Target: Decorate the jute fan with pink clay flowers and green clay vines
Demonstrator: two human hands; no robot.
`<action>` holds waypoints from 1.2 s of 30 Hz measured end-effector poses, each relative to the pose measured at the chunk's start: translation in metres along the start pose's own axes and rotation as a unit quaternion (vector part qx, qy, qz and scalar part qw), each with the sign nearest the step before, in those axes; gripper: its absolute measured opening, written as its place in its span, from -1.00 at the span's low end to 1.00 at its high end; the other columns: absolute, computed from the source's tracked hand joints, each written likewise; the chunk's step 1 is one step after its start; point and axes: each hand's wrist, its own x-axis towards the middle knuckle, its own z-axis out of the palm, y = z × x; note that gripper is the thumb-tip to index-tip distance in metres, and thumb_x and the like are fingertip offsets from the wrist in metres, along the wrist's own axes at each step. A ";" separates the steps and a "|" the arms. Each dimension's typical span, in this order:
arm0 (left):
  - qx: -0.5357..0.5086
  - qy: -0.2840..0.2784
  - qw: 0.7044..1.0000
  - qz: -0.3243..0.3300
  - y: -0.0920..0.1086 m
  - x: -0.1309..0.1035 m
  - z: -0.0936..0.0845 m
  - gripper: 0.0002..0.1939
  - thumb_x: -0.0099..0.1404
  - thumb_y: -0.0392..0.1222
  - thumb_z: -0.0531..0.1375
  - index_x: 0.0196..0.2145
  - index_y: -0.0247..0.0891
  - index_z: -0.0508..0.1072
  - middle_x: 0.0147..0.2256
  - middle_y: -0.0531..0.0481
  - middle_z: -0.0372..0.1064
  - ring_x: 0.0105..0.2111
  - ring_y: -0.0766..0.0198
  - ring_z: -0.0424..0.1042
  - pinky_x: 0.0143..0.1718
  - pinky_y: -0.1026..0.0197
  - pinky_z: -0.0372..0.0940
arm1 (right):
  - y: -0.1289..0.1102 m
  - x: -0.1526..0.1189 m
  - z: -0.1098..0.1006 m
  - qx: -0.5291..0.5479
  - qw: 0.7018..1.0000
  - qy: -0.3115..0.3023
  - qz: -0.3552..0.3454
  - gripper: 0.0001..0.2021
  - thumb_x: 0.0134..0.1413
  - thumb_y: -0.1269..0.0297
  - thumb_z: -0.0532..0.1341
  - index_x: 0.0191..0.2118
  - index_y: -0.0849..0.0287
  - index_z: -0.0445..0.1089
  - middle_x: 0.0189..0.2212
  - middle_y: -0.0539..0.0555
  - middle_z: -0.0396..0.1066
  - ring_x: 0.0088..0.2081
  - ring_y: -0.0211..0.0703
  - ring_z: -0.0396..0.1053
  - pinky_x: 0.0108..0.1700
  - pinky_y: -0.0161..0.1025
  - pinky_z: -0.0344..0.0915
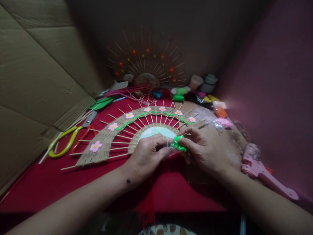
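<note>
Between my two hands is a small clear plastic packet of bright green modelling clay [179, 143]. My left hand [150, 153] pinches the clear wrapper at its left end. The fingers and thumb of my right hand [202, 147] press on the green clay itself. Just beyond my hands lies a woven twine fan [97, 148] on thin wooden sticks. Pink flowers [95, 146] with yellow centres sit along its outer band, and a wavy green strand [129, 123] links several of them. My hands cover part of its pale blue half-round centre [153, 130].
Scissors with yellow handles [70, 140] lie at the left beside a cardboard wall [44, 65]. A pink glue gun [266, 176] rests at the right. A second fan [146, 62] with red flowers stands at the back, behind coloured clay packets [178, 98] and a plastic cup [196, 82].
</note>
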 end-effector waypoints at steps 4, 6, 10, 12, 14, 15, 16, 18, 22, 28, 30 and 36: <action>-0.017 -0.009 1.000 -0.022 0.000 0.000 0.000 -0.88 0.18 -0.33 0.21 -0.37 -0.23 0.56 -0.50 0.10 0.41 -0.47 0.39 0.33 -0.41 0.35 0.21 | 0.000 0.000 -0.003 0.007 1.000 -0.016 0.002 -0.88 0.10 0.23 0.19 -0.28 0.10 0.25 -0.69 -0.20 0.24 -0.75 -0.45 0.12 -0.74 -0.50 -0.01; -0.030 -0.010 0.999 -0.042 0.000 0.000 -0.002 -0.91 0.18 -0.27 0.23 -0.42 -0.23 0.55 -0.53 0.12 0.39 -0.50 0.41 0.31 -0.43 0.36 0.18 | 0.000 0.000 -0.006 0.034 0.998 -0.050 -0.001 -0.85 0.13 0.19 0.17 -0.21 0.09 0.26 -0.66 -0.18 0.28 -0.71 -0.42 0.20 -0.70 -0.48 0.08; -0.023 0.022 0.997 -0.075 0.001 -0.002 -0.005 -0.88 0.16 -0.20 0.26 -0.50 -0.26 0.53 -0.57 0.14 0.37 -0.50 0.41 0.29 -0.45 0.37 0.15 | 0.000 -0.002 -0.007 0.076 0.993 -0.094 -0.018 -0.75 0.06 0.27 0.23 -0.12 0.10 0.25 -0.48 -0.09 0.38 -0.61 -0.38 0.33 -0.62 -0.44 0.23; -0.033 0.027 0.996 -0.077 0.002 -0.003 -0.005 -0.89 0.15 -0.20 0.26 -0.49 -0.25 0.53 -0.57 0.15 0.37 -0.52 0.42 0.28 -0.46 0.37 0.15 | -0.001 -0.003 -0.006 0.078 0.993 -0.087 -0.010 -0.76 0.04 0.29 0.24 -0.16 0.11 0.24 -0.49 -0.10 0.37 -0.63 -0.38 0.32 -0.67 -0.45 0.22; -0.059 0.013 0.996 -0.071 0.002 -0.003 -0.004 -0.88 0.17 -0.22 0.24 -0.49 -0.25 0.52 -0.59 0.16 0.35 -0.54 0.43 0.27 -0.49 0.38 0.15 | -0.001 -0.003 -0.004 0.076 0.994 -0.079 0.011 -0.80 0.06 0.28 0.23 -0.19 0.12 0.23 -0.58 -0.14 0.34 -0.70 -0.40 0.27 -0.72 -0.46 0.20; -0.071 0.003 0.995 -0.065 0.002 -0.003 -0.004 -0.86 0.18 -0.23 0.23 -0.51 -0.26 0.50 -0.60 0.16 0.33 -0.56 0.44 0.26 -0.50 0.38 0.15 | -0.002 -0.004 -0.003 0.073 0.994 -0.075 0.019 -0.81 0.07 0.27 0.22 -0.20 0.12 0.22 -0.62 -0.16 0.32 -0.72 -0.40 0.24 -0.73 -0.47 0.19; -0.077 -0.006 0.995 -0.057 0.002 -0.003 -0.003 -0.83 0.19 -0.24 0.21 -0.54 -0.27 0.48 -0.61 0.16 0.31 -0.57 0.44 0.25 -0.51 0.38 0.14 | -0.002 -0.004 -0.003 0.068 0.995 -0.069 0.024 -0.81 0.07 0.26 0.22 -0.20 0.12 0.22 -0.64 -0.17 0.31 -0.74 -0.41 0.23 -0.74 -0.48 0.18; -0.072 -0.014 0.996 -0.045 0.002 -0.003 -0.001 -0.75 0.21 -0.25 0.20 -0.62 -0.28 0.42 -0.64 0.15 0.27 -0.59 0.44 0.23 -0.53 0.38 0.14 | -0.002 -0.004 -0.003 0.055 0.996 -0.059 0.025 -0.80 0.07 0.25 0.22 -0.19 0.13 0.22 -0.66 -0.17 0.30 -0.74 -0.41 0.22 -0.76 -0.49 0.16; -0.070 -0.017 0.995 -0.062 0.000 -0.002 0.001 -0.73 0.22 -0.20 0.18 -0.61 -0.28 0.42 -0.68 0.15 0.23 -0.63 0.44 0.20 -0.59 0.38 0.11 | -0.001 -0.001 -0.004 0.047 0.997 -0.061 0.012 -0.78 0.05 0.25 0.23 -0.20 0.12 0.21 -0.62 -0.16 0.32 -0.71 -0.40 0.26 -0.75 -0.47 0.18; -0.045 0.006 0.996 -0.076 -0.001 -0.004 0.000 -0.79 0.20 -0.20 0.18 -0.55 -0.29 0.47 -0.70 0.17 0.21 -0.70 0.47 0.16 -0.68 0.41 0.06 | -0.001 0.001 -0.005 0.035 0.995 -0.098 0.010 -0.80 0.08 0.23 0.21 -0.24 0.10 0.18 -0.68 -0.19 0.28 -0.72 -0.41 0.22 -0.73 -0.48 0.12; -0.032 0.028 0.996 -0.078 0.000 -0.003 -0.002 -0.83 0.19 -0.22 0.18 -0.51 -0.29 0.50 -0.70 0.17 0.22 -0.71 0.48 0.16 -0.70 0.42 0.05 | -0.002 0.000 -0.004 0.027 0.996 -0.084 0.004 -0.82 0.08 0.24 0.21 -0.24 0.10 0.18 -0.69 -0.20 0.28 -0.73 -0.41 0.20 -0.72 -0.48 0.09; -0.076 0.014 0.992 -0.102 0.003 -0.001 -0.006 -0.85 0.20 -0.22 0.18 -0.47 -0.29 0.50 -0.75 0.17 0.25 -0.76 0.47 0.16 -0.74 0.42 0.04 | -0.003 -0.003 -0.001 0.056 0.996 -0.062 0.035 -0.78 0.05 0.24 0.24 -0.24 0.08 0.17 -0.63 -0.16 0.34 -0.66 -0.36 0.31 -0.65 -0.44 0.21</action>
